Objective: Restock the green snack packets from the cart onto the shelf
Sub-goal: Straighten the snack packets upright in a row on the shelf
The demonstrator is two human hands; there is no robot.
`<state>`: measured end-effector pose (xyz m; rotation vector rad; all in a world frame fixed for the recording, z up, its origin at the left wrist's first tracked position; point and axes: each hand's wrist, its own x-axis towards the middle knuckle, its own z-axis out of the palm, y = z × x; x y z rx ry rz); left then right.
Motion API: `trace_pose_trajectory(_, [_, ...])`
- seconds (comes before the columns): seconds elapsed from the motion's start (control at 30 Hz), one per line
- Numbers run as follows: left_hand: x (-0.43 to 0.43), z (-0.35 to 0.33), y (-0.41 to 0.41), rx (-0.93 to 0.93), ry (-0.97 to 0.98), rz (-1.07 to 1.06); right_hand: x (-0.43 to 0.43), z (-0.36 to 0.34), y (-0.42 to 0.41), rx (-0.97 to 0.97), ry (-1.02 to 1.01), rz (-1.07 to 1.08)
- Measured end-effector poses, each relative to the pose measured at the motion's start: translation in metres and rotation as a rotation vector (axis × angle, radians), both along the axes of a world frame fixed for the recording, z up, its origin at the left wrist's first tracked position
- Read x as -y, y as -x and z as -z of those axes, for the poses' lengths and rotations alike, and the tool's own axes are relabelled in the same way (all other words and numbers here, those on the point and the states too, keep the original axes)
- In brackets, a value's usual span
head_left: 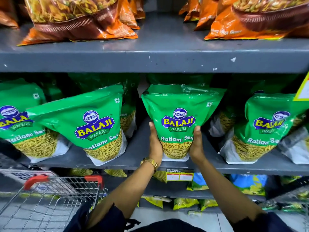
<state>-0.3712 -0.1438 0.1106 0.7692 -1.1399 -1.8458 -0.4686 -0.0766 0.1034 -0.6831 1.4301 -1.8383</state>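
Both hands are clamped on one green Balaji Ratlami Sev packet (179,121), left hand (154,144) and right hand (197,144) pressing its lower sides, and it stands upright on the grey metal shelf (138,148). More of the same packets (93,123) stand on either side of the fingers, with orange snack bags (80,19) on the scuffed shelf above. The wire cart (50,198) with red handle grips sits below the left wrist, in a supermarket aisle.

The person wears dark navy sleeves (107,216) pushed up past the elbows, leaving both forearms bare; the cuff edges look ragged. A gold metal-link wristwatch (149,161) circles the left wrist. The left hand (154,144) and right hand (197,144) are bare, without gloves.
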Motion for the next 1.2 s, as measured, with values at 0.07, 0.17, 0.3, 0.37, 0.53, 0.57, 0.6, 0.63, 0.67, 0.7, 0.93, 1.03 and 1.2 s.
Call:
trace_pose_trajectory(0.07, [0.001, -0.002, -0.001, 0.027, 0.004, 0.004, -0.001, -0.006, 0.000, -0.013, 0.020, 0.015])
trace_pose_trajectory(0.17, [0.000, -0.007, -0.010, 0.077, 0.010, 0.004, -0.006, -0.011, -0.004, -0.075, 0.056, 0.128])
trace_pose_trajectory(0.3, [-0.014, -0.002, -0.042, 0.173, 0.213, -0.138, -0.034, -0.004, -0.037, -0.437, 0.116, 0.408])
trace_pose_trajectory(0.37, [-0.025, 0.006, -0.070, 0.160, 0.404, -0.240, -0.052, 0.000, -0.063, -0.767, 0.163, 0.368])
trace_pose_trajectory(0.53, [-0.035, 0.029, -0.145, 0.182, 0.735, -0.662, -0.042, 0.010, -0.123, -1.002, 0.229, -0.131])
trace_pose_trajectory(0.57, [-0.028, 0.030, -0.155, 0.203, 0.671, -0.746, -0.031, 0.012, -0.133, -0.947, 0.191, -0.196])
trace_pose_trajectory(0.6, [-0.019, 0.028, -0.164, 0.215, 0.570, -0.828, -0.018, 0.013, -0.142, -0.858, 0.149, -0.229])
trace_pose_trajectory(0.63, [-0.009, 0.024, -0.172, 0.204, 0.462, -0.897, -0.003, 0.012, -0.149, -0.759, 0.111, -0.235])
trace_pose_trajectory(0.67, [0.002, 0.019, -0.179, 0.181, 0.375, -0.939, 0.013, 0.011, -0.155, -0.661, 0.078, -0.222])
trace_pose_trajectory(0.7, [0.015, 0.014, -0.185, 0.157, 0.314, -0.939, 0.030, 0.008, -0.160, -0.570, 0.044, -0.192])
trace_pose_trajectory(0.93, [0.076, -0.004, -0.187, 0.024, 0.059, -0.599, 0.111, -0.014, -0.173, -0.340, -0.080, 0.013])
trace_pose_trajectory(1.03, [0.073, -0.006, -0.185, 0.045, 0.106, -0.539, 0.114, -0.009, -0.184, -0.334, -0.076, -0.064])
trace_pose_trajectory(1.2, [0.080, -0.007, -0.185, 0.047, 0.086, -0.443, 0.094, 0.009, -0.192, -0.282, -0.031, -0.221])
